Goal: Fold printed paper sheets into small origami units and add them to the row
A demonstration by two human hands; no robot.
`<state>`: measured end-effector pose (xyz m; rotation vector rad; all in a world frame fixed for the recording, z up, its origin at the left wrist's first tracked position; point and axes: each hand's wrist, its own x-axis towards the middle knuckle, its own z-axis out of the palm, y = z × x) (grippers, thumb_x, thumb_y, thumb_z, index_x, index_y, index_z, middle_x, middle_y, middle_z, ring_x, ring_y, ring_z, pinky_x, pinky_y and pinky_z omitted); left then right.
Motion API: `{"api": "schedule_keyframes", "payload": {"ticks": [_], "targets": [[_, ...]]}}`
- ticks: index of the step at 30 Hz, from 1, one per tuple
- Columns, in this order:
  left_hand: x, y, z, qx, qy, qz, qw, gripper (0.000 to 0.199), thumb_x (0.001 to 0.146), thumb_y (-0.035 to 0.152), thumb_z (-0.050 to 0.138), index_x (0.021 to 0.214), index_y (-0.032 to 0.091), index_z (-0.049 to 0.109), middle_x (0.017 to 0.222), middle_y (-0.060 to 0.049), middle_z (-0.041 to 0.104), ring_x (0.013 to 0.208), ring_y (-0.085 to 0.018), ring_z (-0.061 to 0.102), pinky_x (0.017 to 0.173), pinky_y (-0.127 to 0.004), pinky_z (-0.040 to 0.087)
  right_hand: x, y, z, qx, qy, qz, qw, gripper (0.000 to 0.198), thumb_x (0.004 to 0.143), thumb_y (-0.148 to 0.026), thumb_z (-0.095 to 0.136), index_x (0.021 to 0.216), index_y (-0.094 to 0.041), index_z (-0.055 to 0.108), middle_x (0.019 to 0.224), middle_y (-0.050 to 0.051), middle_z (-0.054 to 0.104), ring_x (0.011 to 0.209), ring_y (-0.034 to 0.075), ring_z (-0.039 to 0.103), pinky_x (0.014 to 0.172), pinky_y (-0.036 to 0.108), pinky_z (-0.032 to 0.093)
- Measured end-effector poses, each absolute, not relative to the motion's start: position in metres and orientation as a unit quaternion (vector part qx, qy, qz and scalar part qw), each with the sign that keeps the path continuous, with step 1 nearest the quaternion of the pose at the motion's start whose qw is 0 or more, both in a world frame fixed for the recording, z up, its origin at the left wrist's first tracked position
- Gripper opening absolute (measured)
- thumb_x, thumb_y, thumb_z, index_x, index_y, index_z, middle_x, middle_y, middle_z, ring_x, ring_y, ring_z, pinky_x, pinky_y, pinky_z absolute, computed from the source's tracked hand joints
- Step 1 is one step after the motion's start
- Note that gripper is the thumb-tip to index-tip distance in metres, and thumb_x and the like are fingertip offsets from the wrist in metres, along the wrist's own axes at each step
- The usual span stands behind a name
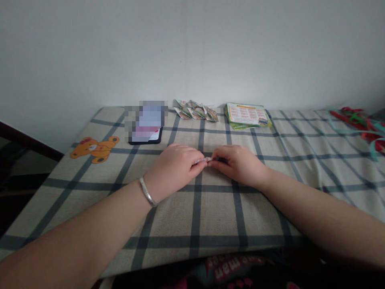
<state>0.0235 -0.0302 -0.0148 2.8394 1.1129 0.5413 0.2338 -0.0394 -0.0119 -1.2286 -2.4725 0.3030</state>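
Note:
Over the middle of the table my left hand (182,162) and my right hand (236,162) meet, thumbs and fingers pinched on a folded printed paper (201,161). Only a thin, pale edge of that paper shows between the fingertips; the rest is hidden. A silver bracelet (147,192) circles my left wrist. Beyond my hands, several folded paper pieces (195,111) in printed colours lie in a cluster near the wall. To their right is a stack of printed cards (247,115), white on top with green edges.
A checked cloth (168,237) covers the table. At the back left lies a phone (147,126), partly blurred out. Left of it is a flat orange bear cutout (95,149). Red, green and light blue ribbons (362,126) are heaped at the far right. A white wall (192,52) borders the back.

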Motion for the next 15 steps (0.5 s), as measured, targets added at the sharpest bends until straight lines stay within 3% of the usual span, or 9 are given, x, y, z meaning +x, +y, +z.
{"api": "schedule_keyframes", "payload": {"ticks": [5, 15], "targets": [[0.0217, -0.0332, -0.0101, 0.911, 0.372, 0.179, 0.023, 0.027, 0.093, 0.037, 0.053, 0.077, 0.021, 0.067, 0.078, -0.001, 0.070, 0.077, -0.020, 0.064, 0.070, -0.034, 0.040, 0.2378, -0.0386, -0.0105, -0.446, -0.869, 0.096, 0.190, 0.026, 0.088, -0.042, 0.061, 0.076, -0.019, 0.065, 0.066, 0.000, 0.062, 0.060, 0.012, 0.052, 0.055, 0.026, 0.028], [0.0169, -0.0357, -0.0036, 0.900, 0.402, 0.169, 0.004, 0.022, 0.093, 0.035, 0.055, 0.085, 0.023, 0.071, 0.085, -0.002, 0.074, 0.085, -0.023, 0.067, 0.077, -0.037, 0.042, 0.2403, -0.0388, -0.0077, -0.437, -0.882, 0.053, 0.166, 0.023, 0.092, -0.034, 0.054, 0.080, -0.019, 0.067, 0.070, 0.003, 0.066, 0.063, 0.015, 0.053, 0.056, 0.028, 0.029]]}}
